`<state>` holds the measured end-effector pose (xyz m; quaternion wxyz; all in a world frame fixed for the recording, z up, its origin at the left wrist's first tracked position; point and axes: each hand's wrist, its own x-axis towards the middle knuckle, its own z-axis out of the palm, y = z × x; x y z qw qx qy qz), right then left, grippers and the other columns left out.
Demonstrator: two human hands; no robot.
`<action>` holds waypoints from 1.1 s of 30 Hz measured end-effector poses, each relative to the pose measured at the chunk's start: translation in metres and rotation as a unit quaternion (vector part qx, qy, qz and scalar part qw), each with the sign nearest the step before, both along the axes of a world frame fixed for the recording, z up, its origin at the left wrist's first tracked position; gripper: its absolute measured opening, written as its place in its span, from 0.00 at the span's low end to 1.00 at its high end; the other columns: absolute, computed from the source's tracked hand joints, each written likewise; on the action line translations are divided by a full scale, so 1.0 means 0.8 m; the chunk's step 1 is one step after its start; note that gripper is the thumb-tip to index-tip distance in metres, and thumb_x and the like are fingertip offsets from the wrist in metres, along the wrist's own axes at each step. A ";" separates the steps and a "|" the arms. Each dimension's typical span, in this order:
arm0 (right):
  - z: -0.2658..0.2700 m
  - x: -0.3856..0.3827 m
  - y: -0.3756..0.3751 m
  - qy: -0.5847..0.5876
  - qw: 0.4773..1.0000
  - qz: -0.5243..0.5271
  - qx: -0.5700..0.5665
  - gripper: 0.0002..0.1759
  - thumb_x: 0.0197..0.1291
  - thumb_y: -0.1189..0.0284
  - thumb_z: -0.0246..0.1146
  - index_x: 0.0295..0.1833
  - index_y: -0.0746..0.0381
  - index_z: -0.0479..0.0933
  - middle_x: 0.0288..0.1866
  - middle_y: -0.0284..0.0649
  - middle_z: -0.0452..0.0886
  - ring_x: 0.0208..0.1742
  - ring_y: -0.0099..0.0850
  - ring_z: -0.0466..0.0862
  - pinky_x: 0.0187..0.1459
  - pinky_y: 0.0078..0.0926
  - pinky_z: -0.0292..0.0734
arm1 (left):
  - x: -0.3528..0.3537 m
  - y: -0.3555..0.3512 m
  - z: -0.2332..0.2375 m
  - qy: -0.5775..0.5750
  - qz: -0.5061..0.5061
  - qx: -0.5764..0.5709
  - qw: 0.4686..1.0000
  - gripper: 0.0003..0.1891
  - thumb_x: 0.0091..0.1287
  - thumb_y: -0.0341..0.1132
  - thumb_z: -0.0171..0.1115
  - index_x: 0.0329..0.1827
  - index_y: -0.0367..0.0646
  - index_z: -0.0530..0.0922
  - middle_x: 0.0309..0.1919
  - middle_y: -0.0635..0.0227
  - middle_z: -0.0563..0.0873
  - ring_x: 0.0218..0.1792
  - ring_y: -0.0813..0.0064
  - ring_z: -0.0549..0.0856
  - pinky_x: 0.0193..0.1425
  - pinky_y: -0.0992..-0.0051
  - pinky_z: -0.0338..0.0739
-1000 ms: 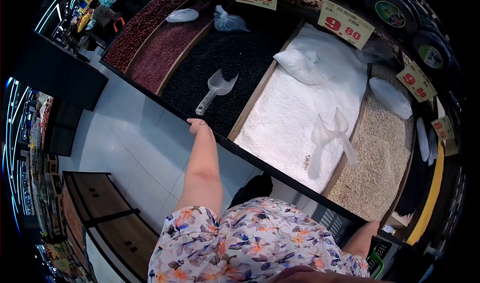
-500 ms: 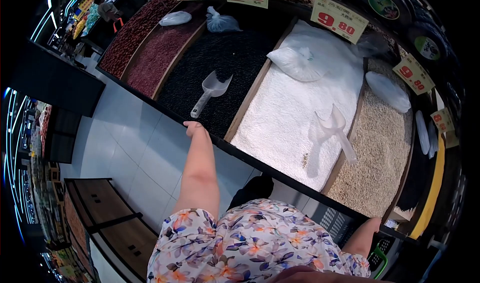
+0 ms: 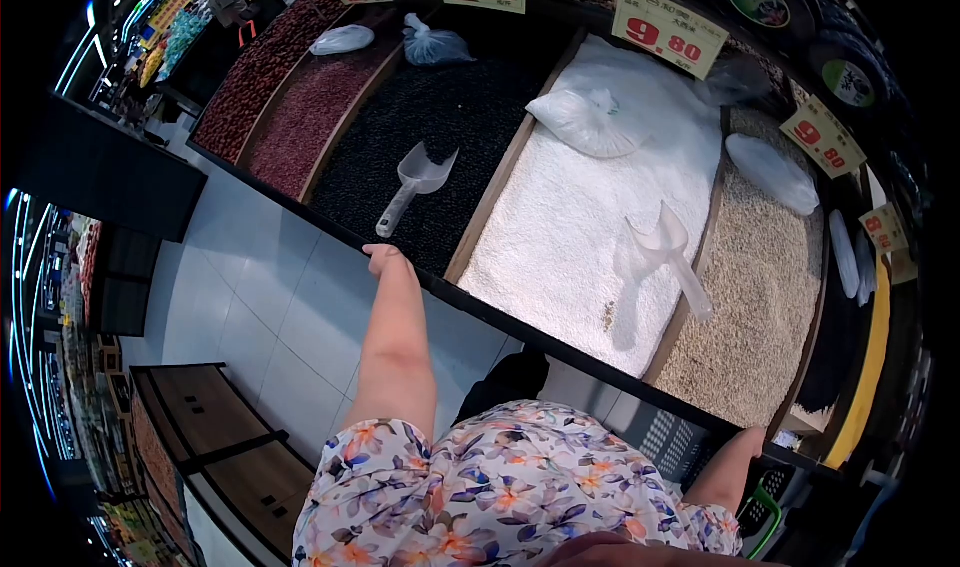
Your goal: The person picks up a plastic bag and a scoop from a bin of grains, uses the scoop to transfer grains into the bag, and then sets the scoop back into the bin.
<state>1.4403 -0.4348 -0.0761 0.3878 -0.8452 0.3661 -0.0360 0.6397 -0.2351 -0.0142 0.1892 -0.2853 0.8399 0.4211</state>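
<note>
My left hand [image 3: 385, 259] rests on the black front rim [image 3: 560, 352] of a row of bulk bins, fingers curled over the edge, just in front of the black grain bin [image 3: 480, 107]. A clear plastic scoop [image 3: 412, 182] lies in that bin, a little beyond the hand. A second clear scoop [image 3: 668, 252] lies on the white rice [image 3: 570, 237]. My right hand [image 3: 752, 437] reaches the rim at the lower right, mostly hidden, so its grip is unclear.
Red bean bins [image 3: 310, 117] sit left, a tan grain bin [image 3: 760, 307] right. Filled plastic bags [image 3: 585, 117] lie on the grains. Price tags [image 3: 668, 29] stand behind. A green-handled basket [image 3: 760, 522] hangs lower right. There is a wooden shelf [image 3: 210, 437] on the tiled floor [image 3: 270, 297].
The view has drifted slightly, so the bins sit a bit higher in the picture. My left hand stays on the rim; the right forearm has shifted slightly up toward the rim.
</note>
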 end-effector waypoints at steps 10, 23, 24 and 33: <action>-0.021 0.015 -0.013 -0.016 0.999 0.045 0.008 0.28 0.45 0.63 0.64 0.49 0.71 0.72 0.47 0.56 0.78 0.48 0.48 0.80 0.49 0.37 0.76 | 0.001 0.000 0.005 0.006 -0.004 0.001 1.000 0.35 0.66 0.58 0.39 0.47 0.27 0.76 0.48 0.44 0.79 0.51 0.48 0.78 0.59 0.61 0.70; -0.020 0.014 -0.013 -0.009 1.000 0.007 0.018 0.31 0.43 0.59 0.67 0.50 0.68 0.72 0.48 0.55 0.78 0.49 0.47 0.79 0.49 0.37 0.76 | 0.000 0.001 0.000 0.006 0.015 0.028 0.999 0.35 0.66 0.58 0.39 0.47 0.28 0.77 0.48 0.44 0.79 0.50 0.48 0.78 0.59 0.62 0.71; -0.022 0.016 -0.015 0.001 0.999 0.032 0.022 0.31 0.43 0.59 0.67 0.50 0.69 0.71 0.48 0.55 0.78 0.48 0.47 0.80 0.48 0.38 0.76 | 0.001 0.000 0.001 0.006 0.014 0.028 0.999 0.35 0.66 0.58 0.39 0.47 0.28 0.77 0.48 0.44 0.79 0.50 0.48 0.78 0.59 0.62 0.71; -0.015 0.001 -0.004 -0.006 1.000 0.013 0.011 0.32 0.43 0.59 0.66 0.50 0.71 0.70 0.45 0.55 0.79 0.46 0.48 0.80 0.47 0.38 0.77 | 0.003 -0.001 0.010 -0.018 0.029 0.035 0.999 0.34 0.63 0.58 0.44 0.50 0.30 0.76 0.52 0.46 0.77 0.54 0.50 0.76 0.62 0.61 0.67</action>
